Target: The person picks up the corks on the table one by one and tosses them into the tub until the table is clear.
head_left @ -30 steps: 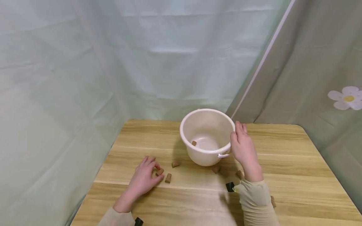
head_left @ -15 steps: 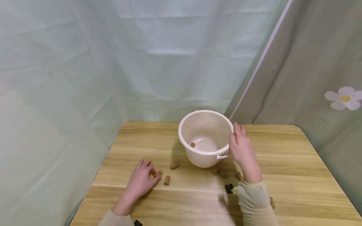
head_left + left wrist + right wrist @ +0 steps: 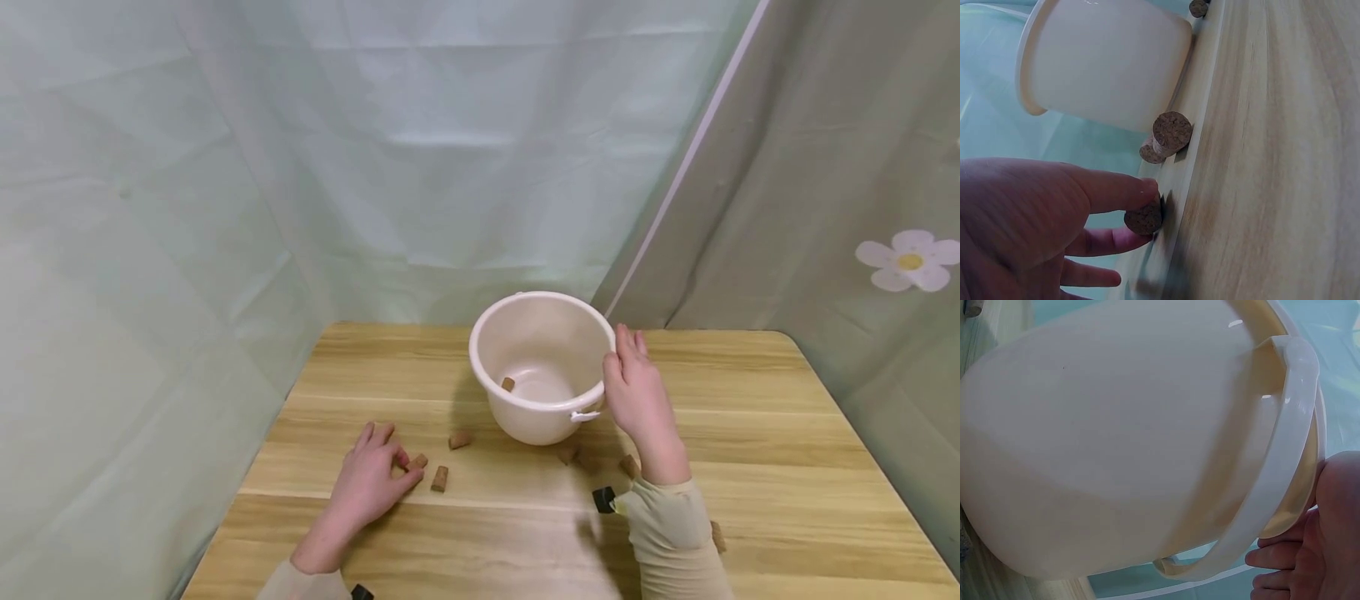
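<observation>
Pinched cork (image 3: 1144, 221): between thumb and finger of the left hand (image 3: 367, 479), low by the worktop (image 3: 487, 550), seemingly small enough for fingertips.
Bucket (image 3: 528, 427): mouth up, rim gripped by the right hand (image 3: 639, 392), probably for steadiness; another cork (image 3: 507, 384) sits inside.
Loose corks (image 3: 440, 478): scattered nearby.

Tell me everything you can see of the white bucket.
The bucket is creamy white, smooth and slightly shiny, apparently plastic, with a round rim and walls narrowing downward. Its curved white handle is swung down outside the wall. It sits mouth-up on the wooden table; whether it leans slightly is unclear. One cork shows inside. The right hand holds its right side at the rim.
</observation>
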`<state>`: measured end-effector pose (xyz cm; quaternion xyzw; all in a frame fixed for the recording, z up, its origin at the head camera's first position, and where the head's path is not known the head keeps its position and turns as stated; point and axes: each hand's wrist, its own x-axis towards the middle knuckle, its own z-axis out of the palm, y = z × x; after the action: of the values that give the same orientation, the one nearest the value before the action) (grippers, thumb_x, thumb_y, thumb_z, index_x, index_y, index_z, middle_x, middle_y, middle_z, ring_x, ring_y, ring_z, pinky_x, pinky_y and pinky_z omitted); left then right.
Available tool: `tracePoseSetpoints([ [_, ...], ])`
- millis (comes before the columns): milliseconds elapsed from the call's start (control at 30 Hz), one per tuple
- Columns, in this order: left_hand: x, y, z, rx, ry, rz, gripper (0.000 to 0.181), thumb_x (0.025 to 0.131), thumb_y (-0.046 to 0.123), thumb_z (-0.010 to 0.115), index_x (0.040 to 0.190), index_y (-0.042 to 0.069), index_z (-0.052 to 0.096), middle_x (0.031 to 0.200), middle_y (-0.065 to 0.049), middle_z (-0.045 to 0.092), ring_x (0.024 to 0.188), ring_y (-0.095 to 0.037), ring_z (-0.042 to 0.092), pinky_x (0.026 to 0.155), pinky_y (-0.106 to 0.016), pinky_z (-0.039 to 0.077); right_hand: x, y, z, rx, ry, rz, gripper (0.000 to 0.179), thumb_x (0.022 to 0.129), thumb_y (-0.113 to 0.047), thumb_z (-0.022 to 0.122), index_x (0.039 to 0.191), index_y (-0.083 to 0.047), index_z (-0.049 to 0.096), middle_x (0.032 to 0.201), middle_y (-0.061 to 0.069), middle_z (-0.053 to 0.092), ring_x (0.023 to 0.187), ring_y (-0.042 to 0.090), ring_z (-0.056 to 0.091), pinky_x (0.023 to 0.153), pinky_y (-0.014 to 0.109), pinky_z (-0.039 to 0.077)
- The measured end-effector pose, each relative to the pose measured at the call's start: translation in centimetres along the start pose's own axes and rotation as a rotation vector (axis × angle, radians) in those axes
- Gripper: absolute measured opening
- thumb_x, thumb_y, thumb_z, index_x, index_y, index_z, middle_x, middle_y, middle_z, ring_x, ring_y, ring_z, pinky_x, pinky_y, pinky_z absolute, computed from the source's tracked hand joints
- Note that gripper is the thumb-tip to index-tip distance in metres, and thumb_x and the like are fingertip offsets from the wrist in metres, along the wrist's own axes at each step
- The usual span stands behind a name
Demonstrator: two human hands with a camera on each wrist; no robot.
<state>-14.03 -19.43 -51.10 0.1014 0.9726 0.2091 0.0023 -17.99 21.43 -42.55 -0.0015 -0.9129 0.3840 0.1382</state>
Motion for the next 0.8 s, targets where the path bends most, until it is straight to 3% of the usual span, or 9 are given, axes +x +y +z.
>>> tracePoseSetpoints([
  [433,-0.66,-0.18,-0.35,-0.002,0.014,-0.023,0.026,0.092,0.034,0.084,0.078,0.018,0.069,0.152,-0.038,0.051,0.149,-0.063,0.032,0.110,-0.085,0.034,-0.32,0.02,0.18,-0.013,-0.026,0.000,0.060,0.115,-0.028,0.032,0.166,0.004,0.028,0.171,0.023,0.028,0.161,0.042,0.016,0.131,0.059,0.018],
  [800,0.19,0.12,-0.51,-0.014,0.061,-0.016,0.024,0.091,0.033,0.086,0.081,0.019,0.070,0.154,-0.036,0.050,0.151,-0.061,0.030,0.113,-0.083,0.032,-0.06,-0.20,-0.03,-0.023,-0.034,0.014,0.064,0.114,-0.031,0.029,0.166,0.007,0.023,0.174,0.022,0.018,0.162,0.042,0.005,0.132,0.058,0.013],
])
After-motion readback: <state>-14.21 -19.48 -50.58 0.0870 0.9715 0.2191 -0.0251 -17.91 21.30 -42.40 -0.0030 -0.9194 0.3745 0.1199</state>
